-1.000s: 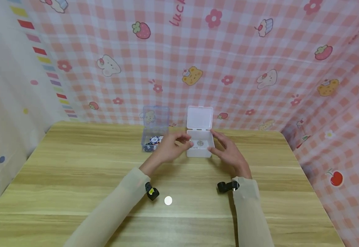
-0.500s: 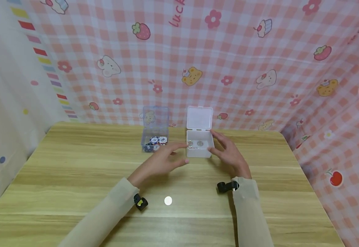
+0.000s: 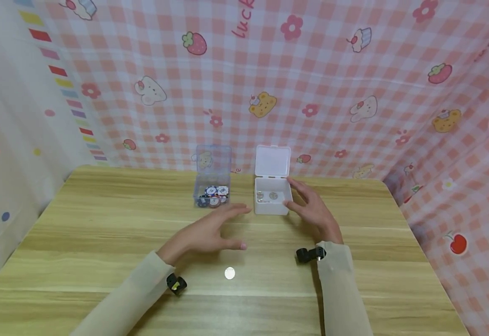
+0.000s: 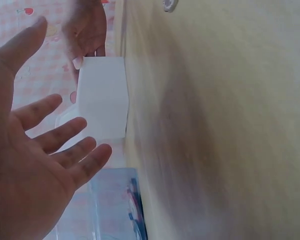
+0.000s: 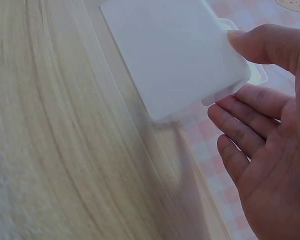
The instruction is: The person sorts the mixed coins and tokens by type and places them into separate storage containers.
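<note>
My left hand (image 3: 204, 229) hovers over the table with thumb and fingers spread, holding nothing. Just in front of its thumb, a silver coin (image 3: 229, 273) lies flat on the wood; the left wrist view catches that coin (image 4: 169, 5) at its top edge. A white plastic box (image 3: 272, 208) stands with its lid up and several coins (image 3: 273, 195) on its floor. My right hand (image 3: 315, 211) holds this box at its right side, thumb at the front corner and forefinger at the back. In the right wrist view the thumb (image 5: 260, 45) rests on the box's edge.
Left of the white box stands a clear plastic box (image 3: 195, 192), lid raised, with several poker chips (image 3: 212, 192) inside. Behind both boxes hangs a pink checked cloth (image 3: 227, 93). The wooden table (image 3: 101, 242) reaches out to both sides.
My left hand has drawn back from the white box toward the near left, and its fingers have spread apart. The right hand stays at the box.
</note>
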Motion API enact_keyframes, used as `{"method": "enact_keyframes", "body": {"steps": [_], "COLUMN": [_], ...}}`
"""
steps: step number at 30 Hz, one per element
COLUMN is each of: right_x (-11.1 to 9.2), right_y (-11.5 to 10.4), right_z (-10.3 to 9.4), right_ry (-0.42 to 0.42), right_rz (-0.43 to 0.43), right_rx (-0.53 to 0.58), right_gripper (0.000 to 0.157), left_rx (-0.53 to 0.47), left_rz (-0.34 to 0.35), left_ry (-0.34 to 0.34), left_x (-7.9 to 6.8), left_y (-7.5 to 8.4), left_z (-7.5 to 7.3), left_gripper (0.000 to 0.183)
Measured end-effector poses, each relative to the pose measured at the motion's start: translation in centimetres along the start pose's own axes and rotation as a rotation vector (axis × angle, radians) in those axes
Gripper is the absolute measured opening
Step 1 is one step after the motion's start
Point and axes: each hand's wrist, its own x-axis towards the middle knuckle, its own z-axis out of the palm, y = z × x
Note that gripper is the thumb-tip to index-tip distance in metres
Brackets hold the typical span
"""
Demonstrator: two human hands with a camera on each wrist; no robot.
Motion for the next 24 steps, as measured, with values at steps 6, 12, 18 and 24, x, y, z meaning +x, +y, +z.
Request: {"method": "enact_keyframes", "body": {"steps": [6,12,18,24], "right_x": [-0.8,-1.0,-0.9,-1.0], "right_y": [-2.1,-2.3,-2.1,-2.4], "right_z": [-0.2,-0.1,-0.1,-0.1], "right_ry": [-0.012,-0.007,-0.007,-0.007], "right_rz": [-0.023,-0.023,-0.023,-0.025], "right_rx": [-0.009,-0.021,-0.001,-0.003], "right_gripper": [0.066,0.066,0.066,0.066], "left_rx": [-0.033,-0.057,-0.111,-0.233], "left_rz": [0.015,-0.011,-0.022,-0.044], "left_ry": [-0.075,-0.139,-0.156,-0.152], "left_x": [-1.3,-2.2,-2.8,-3.2], "left_y": [-0.3,-0.5,-0.7,-1.0], "left_z": [0.3,0.7,1.2,1.7], "left_gripper": [0.084,0.082,0.069,0.055]}}
